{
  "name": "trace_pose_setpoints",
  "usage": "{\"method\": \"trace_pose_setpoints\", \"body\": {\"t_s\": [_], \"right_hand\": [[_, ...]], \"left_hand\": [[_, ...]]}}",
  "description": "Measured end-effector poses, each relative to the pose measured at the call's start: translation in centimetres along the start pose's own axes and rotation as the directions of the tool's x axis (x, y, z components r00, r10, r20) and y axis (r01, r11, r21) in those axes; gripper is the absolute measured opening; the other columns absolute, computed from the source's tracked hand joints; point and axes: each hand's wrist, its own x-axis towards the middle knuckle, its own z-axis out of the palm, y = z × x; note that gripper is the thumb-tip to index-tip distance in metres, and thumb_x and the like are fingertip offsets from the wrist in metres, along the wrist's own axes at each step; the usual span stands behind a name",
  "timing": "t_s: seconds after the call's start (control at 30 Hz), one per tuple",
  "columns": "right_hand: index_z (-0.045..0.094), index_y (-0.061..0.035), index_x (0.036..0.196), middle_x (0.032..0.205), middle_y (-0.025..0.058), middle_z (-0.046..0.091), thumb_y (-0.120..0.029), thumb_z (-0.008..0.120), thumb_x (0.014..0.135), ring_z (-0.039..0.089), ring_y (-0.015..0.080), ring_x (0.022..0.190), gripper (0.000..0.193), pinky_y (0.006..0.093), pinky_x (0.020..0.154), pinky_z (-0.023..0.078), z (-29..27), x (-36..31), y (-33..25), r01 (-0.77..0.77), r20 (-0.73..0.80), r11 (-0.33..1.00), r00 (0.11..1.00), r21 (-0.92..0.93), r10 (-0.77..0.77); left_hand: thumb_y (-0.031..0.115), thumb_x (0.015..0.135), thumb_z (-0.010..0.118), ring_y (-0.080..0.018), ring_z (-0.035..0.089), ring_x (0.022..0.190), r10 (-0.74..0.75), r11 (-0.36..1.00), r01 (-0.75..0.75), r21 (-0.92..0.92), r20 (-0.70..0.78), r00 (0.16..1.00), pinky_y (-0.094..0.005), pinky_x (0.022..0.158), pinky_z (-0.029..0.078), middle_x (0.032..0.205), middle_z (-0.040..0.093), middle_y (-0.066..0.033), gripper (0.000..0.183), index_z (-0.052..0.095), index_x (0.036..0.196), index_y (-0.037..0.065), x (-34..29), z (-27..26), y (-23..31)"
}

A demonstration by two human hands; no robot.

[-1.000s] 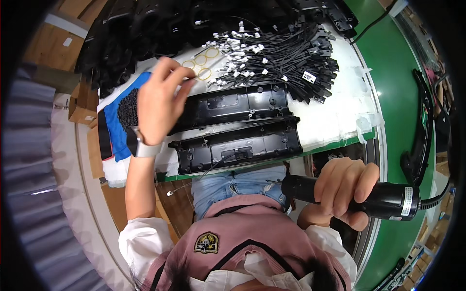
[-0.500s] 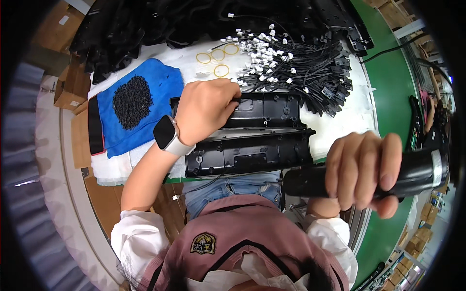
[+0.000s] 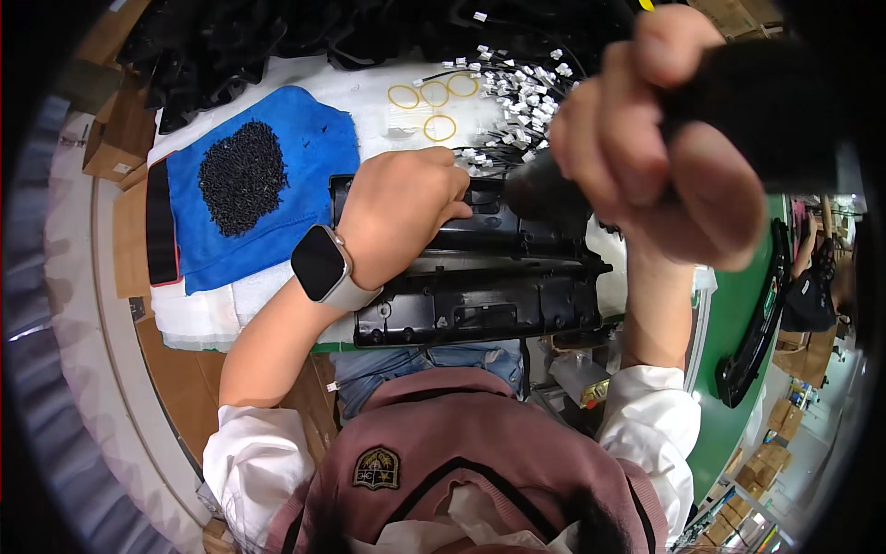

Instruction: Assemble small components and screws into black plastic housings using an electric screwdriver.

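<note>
With the left hand (image 3: 397, 208) taken as the clock's centre, a black slab (image 3: 162, 222) with a red edge lies at 9 o'clock, right beside a blue cloth (image 3: 323, 125). A heap of small black screws (image 3: 242, 175) sits on the cloth, just past 9. Dark parts (image 3: 277, 28) crowd the far edge at 11, and the left wrist's watch (image 3: 319, 263) is at 8. The left hand rests on the far shell (image 3: 554, 238), fingers curled and thumb close to the forefinger, a narrow grip; whether something small is pinched there cannot be told. That black shell runs out from under the hand toward 3 to 4 o'clock, lengthwise across the person's front. A matching near shell (image 3: 517, 309) lies alongside it at 5, nearer the lap. Four yellow bands (image 3: 440, 128) lie on the white mat (image 3: 369, 102) between 12 and 1. White-plugged black wires (image 3: 531, 102) pile up between 1 and 2, partly hidden by the right hand (image 3: 628, 138). Raised between 2 and 3, that hand is wrapped firmly around a black driver (image 3: 766, 120), blurred, its nose pointing to 9 above the far shell; whether it touches cannot be told. A curved black bar (image 3: 749, 337) lies on the green table (image 3: 706, 388) between 3 and 4.
</note>
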Motion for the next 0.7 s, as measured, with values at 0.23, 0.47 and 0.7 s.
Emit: {"method": "trace_pose_setpoints", "body": {"t_s": [0.23, 0.47, 0.7], "right_hand": [[0.055, -0.0016, 0.096, 0.068, 0.0046, 0.057, -0.013, 0.075, 0.069, 0.054, 0.011, 0.056, 0.035, 0.0244, 0.052, 0.044, 0.3, 2.2, 3.9, 0.169, -0.134, 0.985, 0.976, -0.047, -0.174], [0.046, -0.0028, 0.096, 0.062, 0.0059, 0.05, -0.012, 0.076, 0.065, 0.052, 0.0147, 0.056, 0.044, 0.0275, 0.056, 0.044, 2.4, 1.3, 3.7, -0.083, -0.248, 0.957, 0.956, 0.279, 0.155], [0.049, -0.0022, 0.091, 0.064, 0.0049, 0.051, -0.012, 0.076, 0.061, 0.05, 0.0124, 0.058, 0.042, 0.0241, 0.057, 0.041, 4.9, 2.3, 2.5, -0.198, -0.456, 0.969, 0.855, 0.148, 0.245]], "left_hand": [[0.013, 0.064, 0.074, -0.0219, 0.056, 0.074, 0.097, 0.995, -0.102, -0.025, -0.136, 0.986, -0.0343, 0.061, 0.046, 0.069, 0.056, -0.0032, 0.011, 0.065, 0.068, 0.008, -0.9, 0.0, -0.9], [0.012, 0.062, 0.075, -0.0199, 0.055, 0.072, 0.089, 0.996, -0.089, 0.006, -0.109, 0.99, -0.0322, 0.058, 0.046, 0.067, 0.055, -0.0017, 0.011, 0.065, 0.067, 0.009, -0.8, 0.0, -1.1], [0.012, 0.067, 0.073, -0.0237, 0.058, 0.079, 0.028, 0.999, -0.03, -0.033, -0.05, 0.998, -0.035, 0.063, 0.046, 0.076, 0.06, -0.0038, 0.01, 0.066, 0.073, 0.006, -1.2, -0.1, -1.3]]}}
